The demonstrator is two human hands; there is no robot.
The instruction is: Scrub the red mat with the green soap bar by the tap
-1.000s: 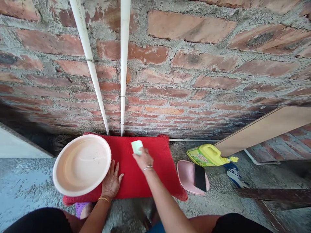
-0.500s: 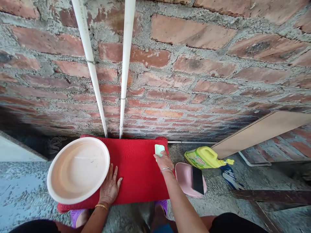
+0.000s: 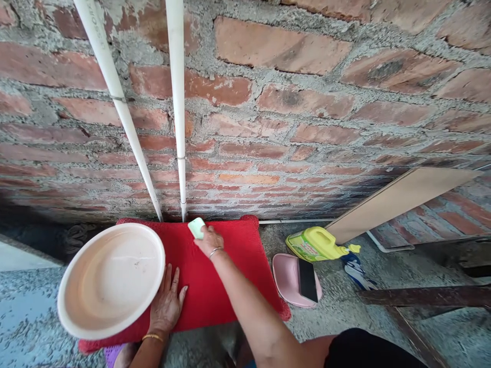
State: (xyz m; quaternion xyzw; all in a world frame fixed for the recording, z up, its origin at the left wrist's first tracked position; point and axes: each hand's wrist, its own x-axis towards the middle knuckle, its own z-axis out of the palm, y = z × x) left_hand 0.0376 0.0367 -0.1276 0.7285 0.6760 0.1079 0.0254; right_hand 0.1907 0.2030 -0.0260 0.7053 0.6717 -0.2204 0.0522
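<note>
A red cloth (image 3: pixel 207 296) is spread over a low, bench-like surface in front of me. My left hand (image 3: pixel 166 302) lies flat on it with the fingers stretched out, close against the right side of the basin. That basin (image 3: pixel 115 271), wide, round and pale pink, rests on the cloth's left part and appears to hold water. Toward the cloth's far edge, my right hand (image 3: pixel 210 240) grips a pale green scrubbing brush (image 3: pixel 196 228) and presses it to the fabric. The brush's underside is hidden.
On the floor to the right are a pink dustpan-like container (image 3: pixel 286 276) with a dark phone-like slab (image 3: pixel 307 280) across it, a yellow detergent bottle (image 3: pixel 316 243) and a blue-white glove-like item (image 3: pixel 356 273). A board (image 3: pixel 402 199) leans against the brick wall, where two white pipes (image 3: pixel 178 102) run down.
My right hand has swept the brush left along the far side of the cloth, from its right end to near the pipes. My left hand stays flat beside the basin. The view has shifted slightly.
</note>
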